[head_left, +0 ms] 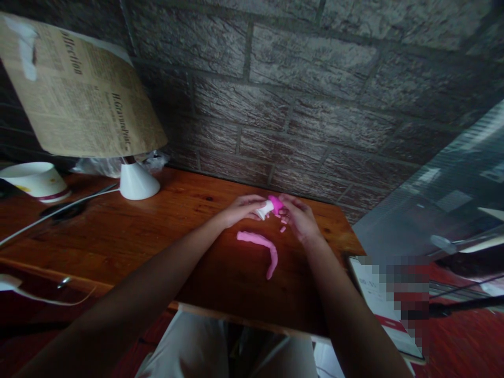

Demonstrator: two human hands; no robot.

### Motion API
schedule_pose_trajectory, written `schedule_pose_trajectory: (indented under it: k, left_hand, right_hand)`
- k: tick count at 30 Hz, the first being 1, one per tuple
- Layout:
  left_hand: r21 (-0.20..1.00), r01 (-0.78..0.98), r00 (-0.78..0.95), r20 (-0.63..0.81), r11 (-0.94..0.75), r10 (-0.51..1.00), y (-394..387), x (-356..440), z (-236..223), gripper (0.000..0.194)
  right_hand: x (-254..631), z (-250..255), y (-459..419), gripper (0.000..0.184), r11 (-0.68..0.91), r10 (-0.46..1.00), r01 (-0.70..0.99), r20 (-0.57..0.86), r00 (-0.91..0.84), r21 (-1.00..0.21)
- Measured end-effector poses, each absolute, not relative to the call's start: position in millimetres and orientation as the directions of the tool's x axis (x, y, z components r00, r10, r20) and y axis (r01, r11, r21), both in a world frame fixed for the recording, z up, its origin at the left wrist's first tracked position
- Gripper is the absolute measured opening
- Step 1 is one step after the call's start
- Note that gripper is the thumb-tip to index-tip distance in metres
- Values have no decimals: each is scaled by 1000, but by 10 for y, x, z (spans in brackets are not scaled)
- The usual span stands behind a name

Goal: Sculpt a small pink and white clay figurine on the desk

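Observation:
My left hand (243,209) is closed on a small white piece (264,210), maybe clay or a little pot. Bright pink modelling clay (276,204) covers the right end of that piece, and the fingers of my right hand (301,219) pinch it. Both hands hold the joined pieces just above the wooden table. A curved, lighter pink roll of clay (258,239) lies on the tabletop, nearer to me. Between the roll and my right hand are small pink bits (283,229).
On the left of the wooden table (118,236) stand a lamp (139,181) with a newsprint shade and a paper cup (37,179). A white cord (79,202) runs leftward from the lamp base. Behind rises a brick wall (315,94); a partly pixelated board (378,294) is at right.

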State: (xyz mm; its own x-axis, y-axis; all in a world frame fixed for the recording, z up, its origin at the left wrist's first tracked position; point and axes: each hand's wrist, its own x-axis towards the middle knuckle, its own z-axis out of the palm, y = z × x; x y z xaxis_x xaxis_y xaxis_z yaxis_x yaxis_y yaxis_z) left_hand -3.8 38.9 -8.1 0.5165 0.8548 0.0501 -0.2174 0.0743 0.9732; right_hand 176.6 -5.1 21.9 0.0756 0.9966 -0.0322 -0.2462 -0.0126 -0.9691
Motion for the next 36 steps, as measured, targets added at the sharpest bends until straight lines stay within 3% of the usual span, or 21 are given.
schedule_pose_trajectory:
  k: [7, 13, 17, 20, 24, 30, 36]
  left_hand:
    - [973, -216, 529, 46, 82, 847, 420, -67, -113, 38]
    - [976, -204, 521, 42, 76, 853, 417, -69, -107, 37]
    - [961, -276, 529, 173, -25, 831, 403, -40, -122, 58]
    - [942, -310, 522, 283, -131, 805, 415, -18, -168, 76]
    - [920, -229, 467, 391, -319, 793, 440, 8, -236, 60]
    - [892, -96, 476, 432, -443, 766, 381, 60, -264, 44]
    - [876, -26, 473, 436, -482, 766, 344, 74, -244, 53]
  right_hand:
    - [1777, 221, -50, 36, -56, 996, -276, -72, 48, -959]
    - [1778, 210, -48, 46, -57, 997, -237, -69, 42, -970]
    - [1775, 208, -55, 55, 79, 991, -141, 62, 121, -987]
    - [1737, 215, -86, 55, 214, 975, 16, 214, 52, -977]
    - [1662, 237, -139, 47, 332, 942, 103, 325, -79, -938]
    - [1635, 245, -162, 38, 296, 955, 138, 290, -60, -945]
    - [1649, 242, -144, 42, 145, 989, 7, 145, -28, -989]
